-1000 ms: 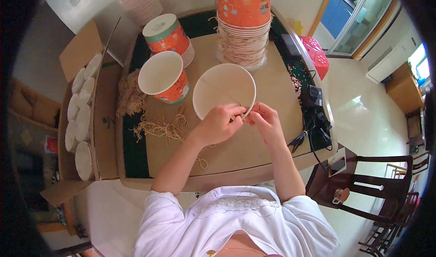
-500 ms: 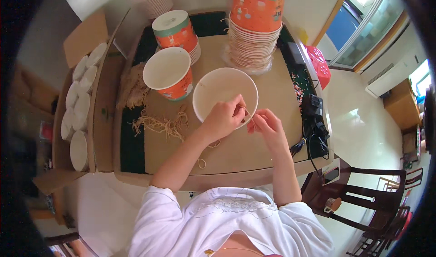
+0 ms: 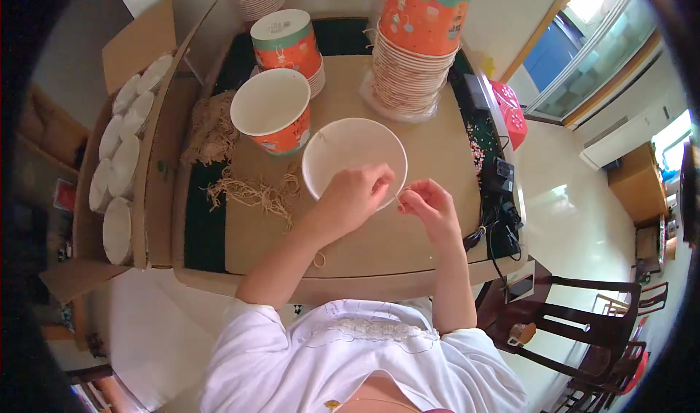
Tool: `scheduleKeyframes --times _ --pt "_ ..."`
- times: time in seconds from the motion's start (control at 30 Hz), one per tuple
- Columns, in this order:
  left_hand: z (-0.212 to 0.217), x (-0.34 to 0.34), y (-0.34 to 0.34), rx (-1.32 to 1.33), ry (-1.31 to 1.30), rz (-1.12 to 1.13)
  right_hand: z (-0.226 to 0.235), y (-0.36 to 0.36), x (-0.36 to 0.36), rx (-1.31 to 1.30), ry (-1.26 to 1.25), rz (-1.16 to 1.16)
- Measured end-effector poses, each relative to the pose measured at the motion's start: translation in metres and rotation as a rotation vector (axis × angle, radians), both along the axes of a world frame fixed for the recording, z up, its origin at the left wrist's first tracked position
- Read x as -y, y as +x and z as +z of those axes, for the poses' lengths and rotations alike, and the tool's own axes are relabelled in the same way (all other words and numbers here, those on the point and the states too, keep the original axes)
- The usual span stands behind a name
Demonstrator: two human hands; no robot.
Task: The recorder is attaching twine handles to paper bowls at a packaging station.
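In front of me stands an open paper bucket point(image 3: 343, 139), its white inside facing up. A bit of thin beige cord point(image 3: 322, 135) shows at its left rim. My left hand point(image 3: 359, 194) is over the bucket's near rim, fingers curled closed on the cord. Just right of the rim, my right hand point(image 3: 430, 203) pinches the cord between thumb and fingertips. Only a short bit of cord shows between the hands; the rest is hidden by the fingers. Another open bucket point(image 3: 271, 105), orange with a green base band, stands behind on the left.
A tangle of loose cords point(image 3: 255, 194) lies left on the brown board point(image 3: 350, 249). Behind stand a short bucket stack point(image 3: 288, 48) and a tall one point(image 3: 419, 63). An open carton point(image 3: 157, 194) of white buckets is at left. Black cables point(image 3: 499, 223) lie at right.
My hands have drawn slightly apart, and less of the cord shows between them. The view has shifted a little; the buckets stand as before.
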State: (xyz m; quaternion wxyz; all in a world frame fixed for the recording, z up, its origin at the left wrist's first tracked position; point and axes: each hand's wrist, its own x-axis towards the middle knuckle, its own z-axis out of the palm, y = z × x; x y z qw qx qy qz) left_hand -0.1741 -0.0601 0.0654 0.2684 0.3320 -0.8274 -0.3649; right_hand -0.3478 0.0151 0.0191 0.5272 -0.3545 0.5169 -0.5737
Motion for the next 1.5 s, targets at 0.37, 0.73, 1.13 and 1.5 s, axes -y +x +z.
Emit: scheduleKeyframes --times 0.37,0.73,1.13,1.5 --pt "0.021 -0.040 0.011 -0.059 -0.026 0.141 0.009 0.012 -0.018 0.005 -0.115 -0.006" --pt "0.002 -0.036 0.008 -0.024 -0.363 0.010 0.000 0.019 -0.030 0.118 -0.189 0.008" --pt "-0.010 -0.059 0.024 -0.086 -0.491 -0.018 0.005 0.033 -0.036 0.505 0.017 0.139" --pt "-0.017 -0.060 0.024 -0.104 -0.468 -0.026 0.008 0.035 -0.038 0.407 0.026 0.172"
